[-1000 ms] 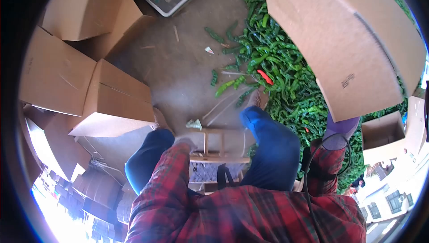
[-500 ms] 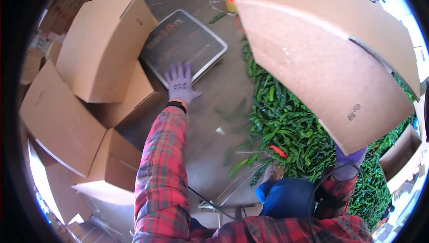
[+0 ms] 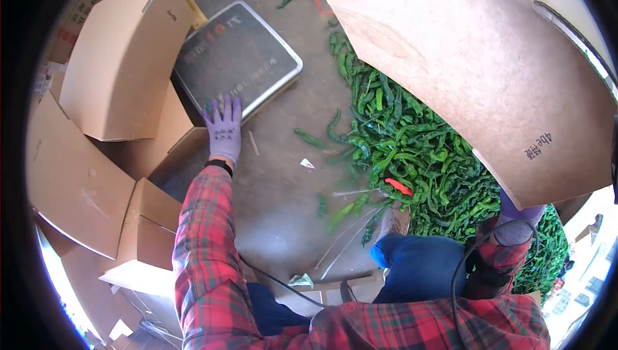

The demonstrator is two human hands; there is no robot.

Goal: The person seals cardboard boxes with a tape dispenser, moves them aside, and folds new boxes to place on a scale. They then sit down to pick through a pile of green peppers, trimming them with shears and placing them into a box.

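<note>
The left hand (image 3: 223, 128) has slid to the near left corner of the scale (image 3: 239, 54). Its gloved fingers lie spread and flat across the edge, gripping nothing. The right hand (image 3: 519, 212) holds a big cardboard box (image 3: 476, 73) up by its lower corner, its fingers tucked out of sight behind the cardboard. The box hangs over a heap of green peppers (image 3: 412, 157) on the floor.

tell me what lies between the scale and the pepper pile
Head view: mostly bare floor, with a few stray peppers, a paper scrap and a small stick.
</note>
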